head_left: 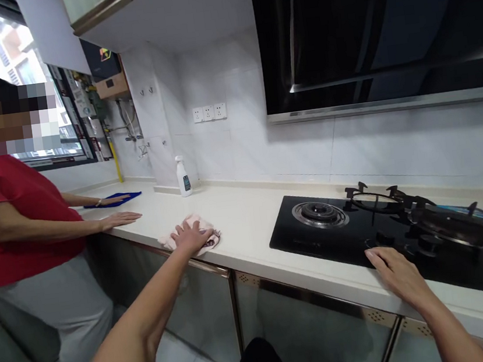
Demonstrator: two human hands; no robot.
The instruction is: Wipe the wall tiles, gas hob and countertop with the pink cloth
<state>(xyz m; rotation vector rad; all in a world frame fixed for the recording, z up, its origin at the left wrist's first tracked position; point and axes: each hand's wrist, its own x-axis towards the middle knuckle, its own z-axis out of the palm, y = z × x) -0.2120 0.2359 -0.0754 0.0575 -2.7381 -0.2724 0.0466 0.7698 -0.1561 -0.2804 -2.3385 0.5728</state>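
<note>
My left hand presses down on a crumpled pale pink cloth at the front edge of the white countertop. Its fingers are bent over the cloth, which spreads out on both sides. Part of the cloth to the right shows a dark pattern. My right hand rests at the front edge of the black gas stove, near its knobs, and holds nothing. Its fingers look loosely extended, though some are hidden behind the hand. A white spray bottle stands upright beyond my left hand, against the wall side.
At left a person in a red top has one hand on the counter and another on a blue cloth. Above the stove hangs a black range hood. Pan supports stick up from the stove.
</note>
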